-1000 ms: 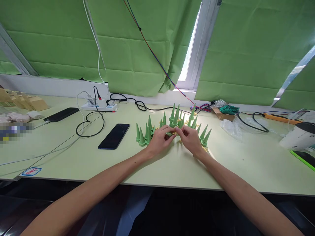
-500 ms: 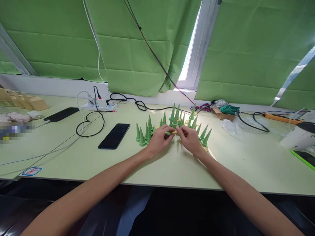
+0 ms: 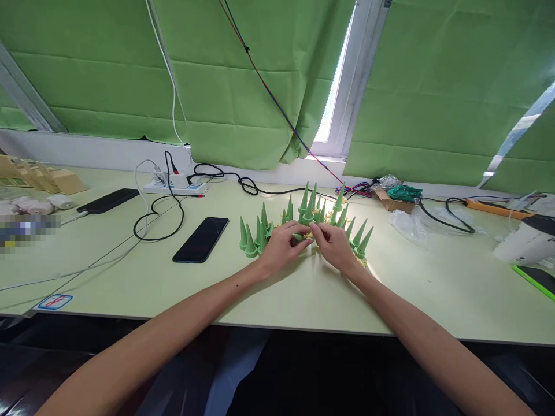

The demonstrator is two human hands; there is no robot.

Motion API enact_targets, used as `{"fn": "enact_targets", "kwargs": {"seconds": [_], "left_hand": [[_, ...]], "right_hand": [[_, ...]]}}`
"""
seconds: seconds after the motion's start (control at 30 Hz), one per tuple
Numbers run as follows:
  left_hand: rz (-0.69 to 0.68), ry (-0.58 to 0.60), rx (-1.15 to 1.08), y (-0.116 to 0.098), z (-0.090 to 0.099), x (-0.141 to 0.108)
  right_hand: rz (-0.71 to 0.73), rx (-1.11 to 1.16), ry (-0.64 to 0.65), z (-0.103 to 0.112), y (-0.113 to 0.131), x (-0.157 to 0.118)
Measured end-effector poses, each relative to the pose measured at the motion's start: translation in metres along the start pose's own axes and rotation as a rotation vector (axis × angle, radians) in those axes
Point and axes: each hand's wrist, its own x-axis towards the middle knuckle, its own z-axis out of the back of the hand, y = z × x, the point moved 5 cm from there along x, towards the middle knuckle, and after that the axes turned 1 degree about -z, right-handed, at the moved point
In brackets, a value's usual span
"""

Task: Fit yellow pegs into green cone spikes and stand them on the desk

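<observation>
My left hand (image 3: 282,248) is closed round a green cone (image 3: 297,237), whose tip points left inside the fingers. My right hand (image 3: 333,244) meets it fingertip to fingertip; its thumb and forefinger pinch at the cone's yellow end, mostly hidden by the fingers. Green pointed cones (image 3: 250,244) stand on the pale table (image 3: 277,306) in an arc to the left, behind and to the right of both hands. Small yellow pieces (image 3: 362,262) lie among the cones near my right wrist.
A dark phone (image 3: 200,240) lies left of the cones. Farther back are a power strip (image 3: 195,188) and black cables. On the right are clear plastic bags (image 3: 407,226), a small cardboard box (image 3: 393,202) and a white cup-like container (image 3: 525,240).
My left thumb has shifted slightly right and now covers more of the yellow end between my hands. The arms have hardly moved.
</observation>
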Motion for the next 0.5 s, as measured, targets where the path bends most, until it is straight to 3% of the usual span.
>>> {"fn": "enact_targets", "kwargs": {"seconds": [0.5], "left_hand": [[0.003,-0.044,0.066,0.0000,0.0027,0.0010]], "right_hand": [[-0.027,0.033,-0.002,0.0013,0.0024,-0.0001]]}}
